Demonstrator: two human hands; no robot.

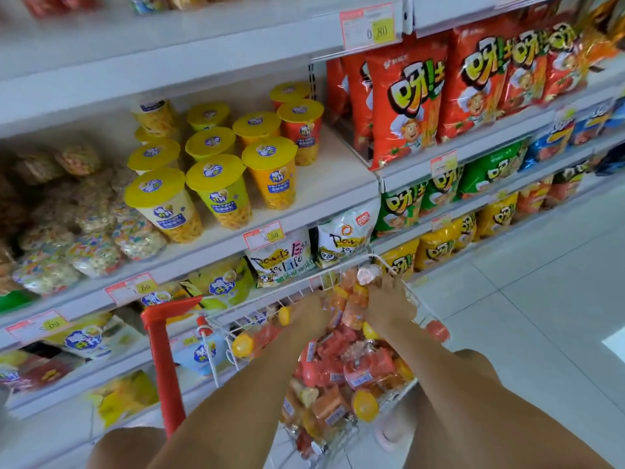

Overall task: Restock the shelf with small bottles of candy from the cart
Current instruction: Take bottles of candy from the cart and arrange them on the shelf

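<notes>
A white wire cart (341, 265) with a red handle (165, 350) stands in front of the shelves, heaped with several small candy bottles (351, 363) in red, orange and yellow. Both my hands reach into the heap. My left hand (309, 314) grips a small bottle with a yellow cap (284, 315) near the cart's left side. My right hand (389, 304) holds a pale pink-capped bottle (367, 275) close to the cart's far rim, with more orange bottles pressed under it.
The shelf (324, 201) ahead carries yellow-lidded snack cups (220, 191), with clear bags of sweets (84, 225) to the left. Red, green and yellow snack bags (409, 106) fill the shelves on the right. White tiled floor (541, 299) lies to the right.
</notes>
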